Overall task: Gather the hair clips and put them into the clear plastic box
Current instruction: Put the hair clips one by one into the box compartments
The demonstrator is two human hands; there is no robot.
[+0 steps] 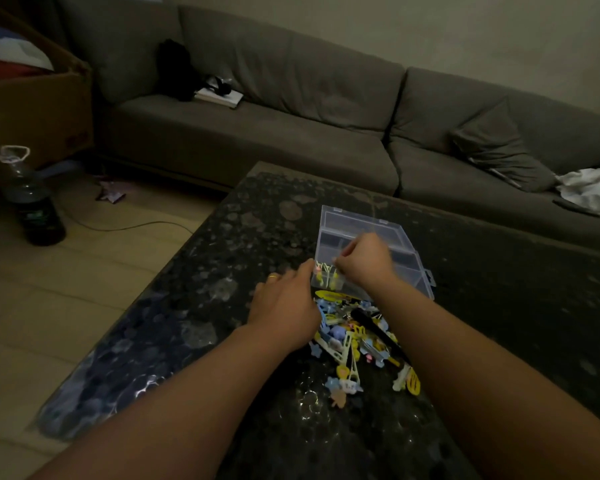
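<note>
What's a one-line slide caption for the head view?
Right hand drops clips into the clear plastic box as left hand steadies its corner, hair clips piled on the dark table.

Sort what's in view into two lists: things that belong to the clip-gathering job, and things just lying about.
Job:
box, open, a few clips inside
clip pile on the table
left hand at the box's near corner
right hand over the box

Lying about:
bottle on the floor
cardboard box
cushion, white cloth and book on the sofa

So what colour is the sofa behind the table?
The sofa is grey-brown, seen in the dim head view, the only one.
</note>
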